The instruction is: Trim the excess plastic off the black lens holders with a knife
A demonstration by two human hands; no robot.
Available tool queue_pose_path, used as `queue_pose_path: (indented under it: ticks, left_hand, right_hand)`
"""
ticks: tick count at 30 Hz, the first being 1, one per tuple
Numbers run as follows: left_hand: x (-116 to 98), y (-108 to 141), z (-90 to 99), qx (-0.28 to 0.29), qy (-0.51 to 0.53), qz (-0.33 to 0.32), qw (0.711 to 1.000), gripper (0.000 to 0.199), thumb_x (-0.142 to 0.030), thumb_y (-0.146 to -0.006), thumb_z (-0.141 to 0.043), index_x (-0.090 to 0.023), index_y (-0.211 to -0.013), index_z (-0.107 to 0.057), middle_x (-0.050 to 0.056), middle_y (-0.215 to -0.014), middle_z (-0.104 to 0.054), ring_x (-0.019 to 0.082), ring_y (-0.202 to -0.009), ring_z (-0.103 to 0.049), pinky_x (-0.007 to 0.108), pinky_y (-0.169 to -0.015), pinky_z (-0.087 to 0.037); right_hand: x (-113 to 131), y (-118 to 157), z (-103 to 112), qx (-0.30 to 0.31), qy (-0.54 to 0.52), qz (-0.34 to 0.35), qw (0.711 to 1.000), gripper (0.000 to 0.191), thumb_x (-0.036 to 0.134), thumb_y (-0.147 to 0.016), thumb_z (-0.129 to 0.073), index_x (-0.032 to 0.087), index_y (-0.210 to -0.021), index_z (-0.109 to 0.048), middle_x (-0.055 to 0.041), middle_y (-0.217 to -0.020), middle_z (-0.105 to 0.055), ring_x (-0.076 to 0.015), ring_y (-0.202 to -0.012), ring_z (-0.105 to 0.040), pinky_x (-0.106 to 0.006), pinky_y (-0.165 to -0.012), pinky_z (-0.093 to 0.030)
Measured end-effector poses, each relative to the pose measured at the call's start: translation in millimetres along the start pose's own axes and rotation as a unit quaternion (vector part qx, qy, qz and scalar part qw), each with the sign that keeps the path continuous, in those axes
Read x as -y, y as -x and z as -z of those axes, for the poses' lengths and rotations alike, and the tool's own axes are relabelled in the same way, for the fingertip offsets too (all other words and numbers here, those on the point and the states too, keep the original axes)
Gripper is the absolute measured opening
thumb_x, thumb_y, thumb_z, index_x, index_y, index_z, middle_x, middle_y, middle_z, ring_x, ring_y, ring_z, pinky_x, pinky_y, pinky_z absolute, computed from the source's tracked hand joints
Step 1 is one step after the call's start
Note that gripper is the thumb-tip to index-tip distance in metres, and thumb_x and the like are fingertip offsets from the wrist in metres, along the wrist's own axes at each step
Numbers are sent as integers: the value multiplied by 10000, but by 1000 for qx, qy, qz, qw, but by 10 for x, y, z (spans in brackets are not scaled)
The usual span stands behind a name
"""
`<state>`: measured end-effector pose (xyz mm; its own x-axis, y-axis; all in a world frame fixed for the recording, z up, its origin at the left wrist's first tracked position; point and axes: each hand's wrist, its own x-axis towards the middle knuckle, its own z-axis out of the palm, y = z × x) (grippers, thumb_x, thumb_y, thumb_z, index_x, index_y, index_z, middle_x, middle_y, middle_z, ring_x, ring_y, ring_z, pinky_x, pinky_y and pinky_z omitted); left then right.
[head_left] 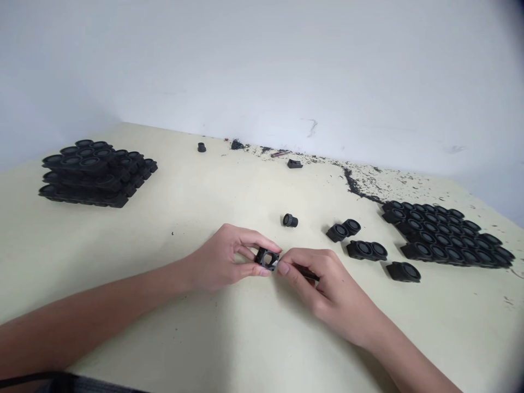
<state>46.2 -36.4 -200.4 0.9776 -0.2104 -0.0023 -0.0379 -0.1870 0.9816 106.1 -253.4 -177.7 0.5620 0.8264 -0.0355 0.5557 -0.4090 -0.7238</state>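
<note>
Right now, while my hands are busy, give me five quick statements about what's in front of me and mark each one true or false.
1. The left hand holds a small black part with an opening through it. True.
2. The right hand is holding nothing. False: it grips a slim dark tool.
3. Dark scraps lie near the wall. True.
4. The stack of black parts on the left is one layer high. False: it has several layers.
5. A ribbed black piece lies beyond the hands, touching neither. True.
</note>
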Motion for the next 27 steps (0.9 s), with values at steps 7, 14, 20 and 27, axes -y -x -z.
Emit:
queue_pose_path:
  ticks: [7, 14, 20, 27]
  left_hand:
    - [-10, 0, -2, 3, -6, 7, 1000, 357, -187, -796, -749, -223, -1150, -724, 16, -1154, -715, 141, -1051, -683, 232, -925, -580]
    - [-11, 1, 4, -3, -6, 3, 1000, 345, -213, -795, -759, -223, -1138, -722, 7, -1116, -721, 120, -1020, -680, 205, -909, -572]
    - [-21, -8, 0, 0, -3, 3, 1000, 348, -205, -790, -759, -216, -1137, -724, 21, -1147, -712, 138, -1059, -671, 217, -914, -571]
    - [-29, 9, 9, -2, -20, 18, 1000, 354, -334, -785, -778, -212, -1109, -709, 33, -1006, -716, 113, -847, -654, 206, -722, -539]
  right_hand:
    - [-8, -9, 0, -33, 3, 2, 999, 313, 315, -1020, -427, 153, -791, -566, 26, -659, -465, -69, -593, -364, -258, -579, -288]
    - [-30, -17, -5, -36, 13, 10, 999, 307, 302, -1019, -422, 152, -808, -587, 21, -673, -490, -69, -606, -385, -253, -593, -302]
    - [-24, -5, 11, -1, 20, 25, 999, 327, 302, -1016, -423, 150, -753, -542, 22, -636, -434, -73, -579, -334, -257, -572, -281]
    - [-35, 18, -6, -88, -2, 18, 996, 267, 297, -999, -476, 162, -824, -626, 17, -659, -525, -65, -571, -406, -244, -542, -296]
